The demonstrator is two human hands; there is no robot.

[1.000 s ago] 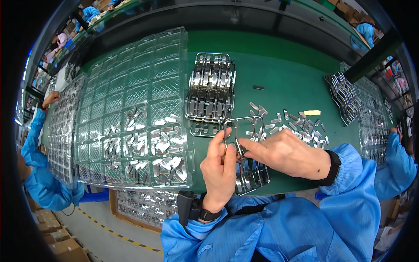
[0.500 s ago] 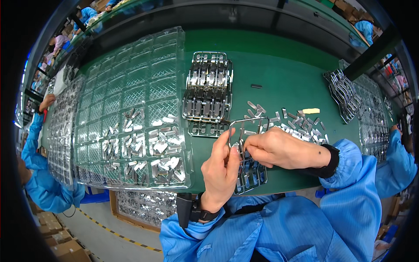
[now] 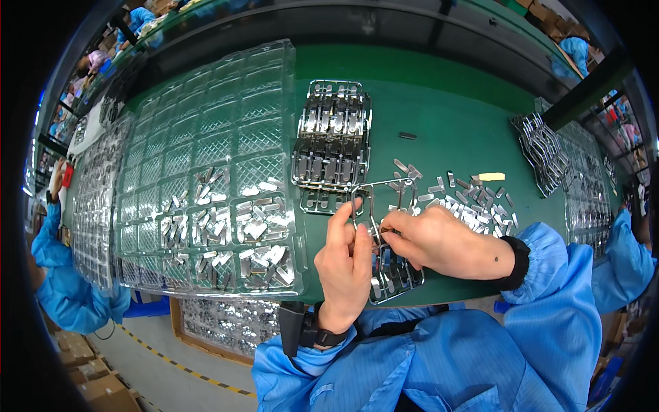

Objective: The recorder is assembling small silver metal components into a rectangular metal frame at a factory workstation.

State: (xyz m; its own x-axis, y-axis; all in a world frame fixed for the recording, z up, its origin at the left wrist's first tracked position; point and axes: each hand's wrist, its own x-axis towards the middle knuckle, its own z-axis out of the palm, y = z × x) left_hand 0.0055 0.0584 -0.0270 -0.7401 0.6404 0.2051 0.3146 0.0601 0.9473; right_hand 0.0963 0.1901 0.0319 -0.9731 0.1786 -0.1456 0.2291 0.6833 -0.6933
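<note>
Close to the table's front edge, my left hand (image 3: 343, 275) grips the side of a metal wire rack (image 3: 392, 283), thumb and index finger up along its frame. Small flat metal pieces sit in the lower part of this rack, while its upper bars look bare. My right hand (image 3: 443, 240) reaches across from the right, its fingertips pinched together at the rack's middle. Whatever lies between those fingertips is too hidden to name. Just beyond the hands stands a stack of wire racks (image 3: 333, 147) filled with metal pieces. Loose metal pieces (image 3: 480, 204) are scattered behind my right hand.
A clear plastic compartment tray (image 3: 206, 147) covers the left side, with loose pieces in its nearer pockets. Bare wire racks (image 3: 541, 156) lie at the right. A yellow strip (image 3: 491, 176) and a dark piece (image 3: 408, 136) rest on the green table. Co-workers in blue sit on both sides.
The held rack's top has tilted slightly to the left, and my right fingertips have shifted a little along it. The co-worker's hand at far left has moved and a red item now shows there.
</note>
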